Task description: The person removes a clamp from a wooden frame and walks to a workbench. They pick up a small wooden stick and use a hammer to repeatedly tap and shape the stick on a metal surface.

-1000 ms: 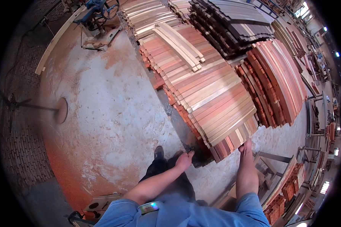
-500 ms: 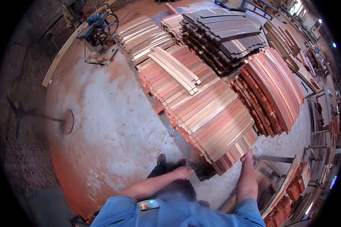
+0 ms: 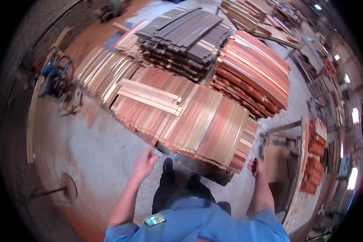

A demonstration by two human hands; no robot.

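My left hand (image 3: 145,164) is loosely curled near the front edge of a low, broad stack of wooden slats (image 3: 205,125), with nothing visible in it. Motion blurs its fingers a little. To the right of the stack's near corner, my right hand (image 3: 256,166) hangs with its fingers bent in, apart from the wood; nothing shows in it. The slats lie side by side in reddish, brown and pale tones. Two pale strips (image 3: 149,101) rest across them.
Behind stand a dark slat stack (image 3: 181,36) and a reddish one (image 3: 254,68). At right is a wooden bench frame (image 3: 304,157) with orange-red blocks (image 3: 316,137). A blue machine with a wheel (image 3: 56,74), a long board (image 3: 34,117) and a round disc on a rod (image 3: 69,185) are at left.
My view has turned right, so the stacks sit further left. My left hand has swung out to the left from in front of my body. My right hand has come away from the stack's near corner.
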